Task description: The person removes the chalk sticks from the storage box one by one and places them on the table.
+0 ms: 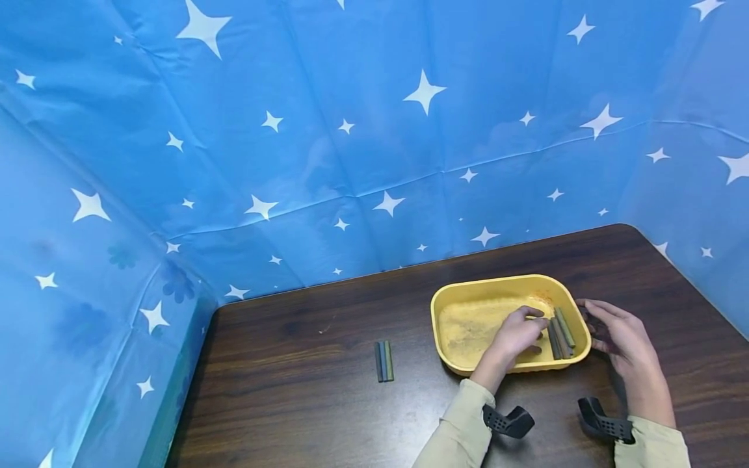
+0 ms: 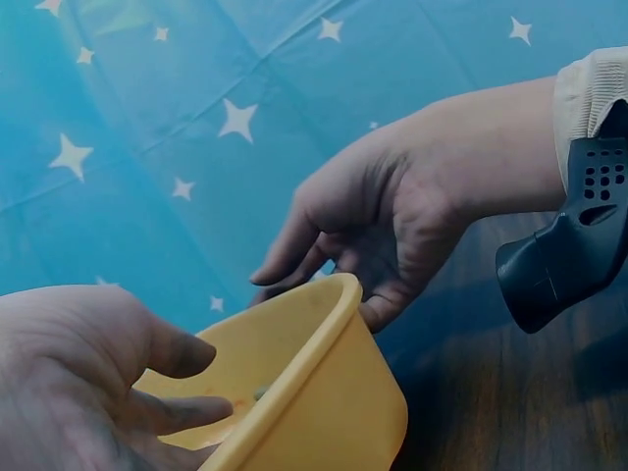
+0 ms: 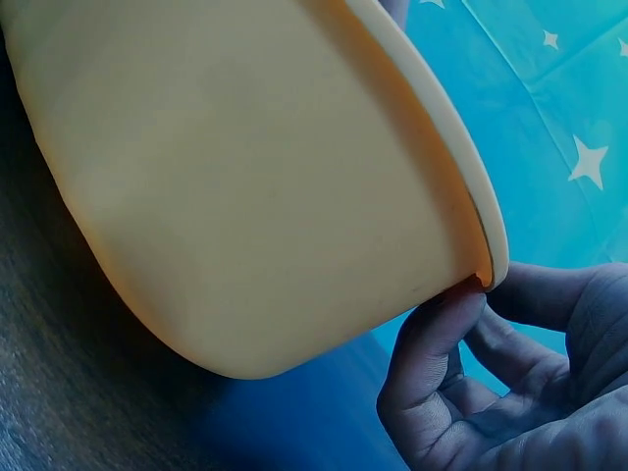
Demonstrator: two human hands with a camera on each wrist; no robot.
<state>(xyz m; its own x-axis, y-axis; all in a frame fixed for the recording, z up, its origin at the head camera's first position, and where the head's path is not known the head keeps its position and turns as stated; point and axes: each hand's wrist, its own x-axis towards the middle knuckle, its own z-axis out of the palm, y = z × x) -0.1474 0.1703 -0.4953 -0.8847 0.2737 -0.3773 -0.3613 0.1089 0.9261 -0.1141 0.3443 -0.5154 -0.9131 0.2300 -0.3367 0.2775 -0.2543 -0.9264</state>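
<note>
Left hand (image 1: 515,338) loosely spread beside sticks (image 1: 563,338); right hand (image 1: 625,338) pinches rim of tray (image 1: 471,325). Sticks point away, angled slightly left; tray runs left-right.

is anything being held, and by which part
The yellow tub, pinched at the rim of its right end by the right hand; the left hand shows no clear grip.

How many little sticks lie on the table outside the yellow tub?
3, side by side left of the tub: dark stick at left, green stick at right, blue stick between. None looks hidden.
</note>
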